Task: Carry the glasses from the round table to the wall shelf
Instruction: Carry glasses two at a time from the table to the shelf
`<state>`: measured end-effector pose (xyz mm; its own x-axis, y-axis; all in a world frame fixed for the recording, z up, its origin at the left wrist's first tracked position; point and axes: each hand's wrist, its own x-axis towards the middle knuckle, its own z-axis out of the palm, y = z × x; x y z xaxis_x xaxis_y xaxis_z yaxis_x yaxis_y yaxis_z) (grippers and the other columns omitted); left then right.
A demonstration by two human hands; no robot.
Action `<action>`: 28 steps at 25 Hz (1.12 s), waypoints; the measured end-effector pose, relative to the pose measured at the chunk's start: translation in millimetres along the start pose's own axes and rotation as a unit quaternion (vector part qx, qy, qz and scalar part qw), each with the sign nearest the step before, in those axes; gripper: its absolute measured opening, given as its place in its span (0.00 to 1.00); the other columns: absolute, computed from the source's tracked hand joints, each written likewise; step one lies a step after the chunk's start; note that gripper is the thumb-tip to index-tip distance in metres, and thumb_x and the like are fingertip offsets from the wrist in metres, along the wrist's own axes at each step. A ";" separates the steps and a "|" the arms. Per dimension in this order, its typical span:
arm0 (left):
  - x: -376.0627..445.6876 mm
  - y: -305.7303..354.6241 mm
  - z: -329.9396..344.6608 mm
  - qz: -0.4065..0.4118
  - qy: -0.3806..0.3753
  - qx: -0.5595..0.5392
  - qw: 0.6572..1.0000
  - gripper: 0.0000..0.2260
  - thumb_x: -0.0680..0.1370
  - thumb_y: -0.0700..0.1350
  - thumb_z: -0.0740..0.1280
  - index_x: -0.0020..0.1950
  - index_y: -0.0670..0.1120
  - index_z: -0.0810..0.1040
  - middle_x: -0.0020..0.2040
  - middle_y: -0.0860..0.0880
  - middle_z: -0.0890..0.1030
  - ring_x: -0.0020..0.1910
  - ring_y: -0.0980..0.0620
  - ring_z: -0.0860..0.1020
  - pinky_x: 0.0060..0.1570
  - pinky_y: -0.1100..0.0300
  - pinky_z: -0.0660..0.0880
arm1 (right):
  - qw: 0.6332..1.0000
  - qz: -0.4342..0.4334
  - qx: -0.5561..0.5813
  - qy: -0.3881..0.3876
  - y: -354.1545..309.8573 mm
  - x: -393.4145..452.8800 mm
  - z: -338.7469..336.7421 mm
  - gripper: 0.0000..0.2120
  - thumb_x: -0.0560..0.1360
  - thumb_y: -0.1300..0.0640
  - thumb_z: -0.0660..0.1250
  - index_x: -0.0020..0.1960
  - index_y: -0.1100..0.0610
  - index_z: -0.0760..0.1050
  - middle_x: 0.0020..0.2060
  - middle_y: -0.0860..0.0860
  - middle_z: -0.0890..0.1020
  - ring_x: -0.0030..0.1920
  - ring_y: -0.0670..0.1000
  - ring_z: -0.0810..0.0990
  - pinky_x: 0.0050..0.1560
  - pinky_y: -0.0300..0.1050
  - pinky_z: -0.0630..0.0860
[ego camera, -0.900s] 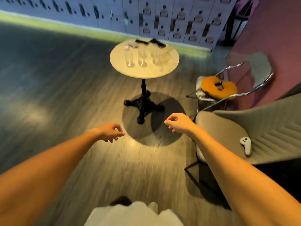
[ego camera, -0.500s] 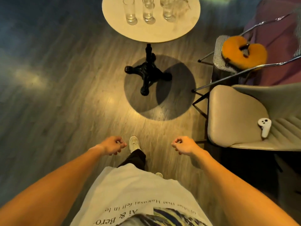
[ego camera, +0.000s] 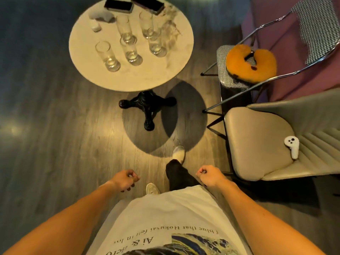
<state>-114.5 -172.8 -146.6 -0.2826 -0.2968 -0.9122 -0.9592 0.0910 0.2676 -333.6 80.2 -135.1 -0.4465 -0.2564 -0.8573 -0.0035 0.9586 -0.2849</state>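
Note:
Several tall clear glasses (ego camera: 107, 56) stand upright on the round cream table (ego camera: 139, 76) at the top of the head view; another glass (ego camera: 131, 53) is beside the first, one more (ego camera: 156, 43) to its right. My left hand (ego camera: 126, 180) and my right hand (ego camera: 208, 174) hang low in front of my white shirt, both loosely curled and holding nothing, well short of the table. The wall shelf is out of view.
Two dark phones (ego camera: 119, 5) and a small white object (ego camera: 96, 27) lie at the table's far side. The black iron table foot (ego camera: 147, 107) stands ahead of my shoes. A beige chair (ego camera: 257, 144) with a white controller (ego camera: 292, 146) and a chrome chair with an orange cushion (ego camera: 251, 63) are on the right.
The view has tilted down and the table has come nearer. Both hands dropped from stretched forward to near my waist. My right foot has stepped forward.

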 end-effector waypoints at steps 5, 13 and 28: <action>35.2 106.9 -60.4 0.042 0.023 0.009 0.999 0.08 0.80 0.51 0.64 0.49 0.47 0.76 0.41 0.48 0.79 0.36 0.52 0.74 0.32 0.62 0.69 | 1.000 -0.026 -0.011 0.005 -55.1 55.6 -79.3 0.07 0.76 0.55 0.65 0.44 0.54 0.82 0.45 0.53 0.85 0.48 0.54 0.81 0.54 0.52 0.80; 61.6 233.5 -163.7 0.195 0.253 -0.041 0.947 0.10 0.77 0.53 0.67 0.56 0.52 0.75 0.46 0.50 0.79 0.45 0.48 0.80 0.45 0.53 0.77 | 0.984 -0.146 -0.090 0.038 -213.4 123.4 -211.8 0.08 0.76 0.50 0.65 0.47 0.52 0.80 0.46 0.51 0.83 0.49 0.54 0.81 0.51 0.49 0.77; 137.7 301.0 -296.1 0.193 0.348 0.017 0.917 0.16 0.80 0.52 0.63 0.64 0.48 0.75 0.67 0.44 0.73 0.61 0.40 0.76 0.56 0.51 0.74 | 0.925 -0.263 -0.222 0.163 -448.3 203.7 -235.3 0.15 0.77 0.49 0.67 0.63 0.49 0.77 0.63 0.55 0.72 0.63 0.60 0.74 0.60 0.51 0.74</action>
<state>-443.2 -467.8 -99.7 -0.5462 -0.7706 -0.3284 -0.7898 0.3431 0.5084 -633.5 -372.5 -81.1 -0.5251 -0.7194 -0.4546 -0.6316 0.6875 -0.3585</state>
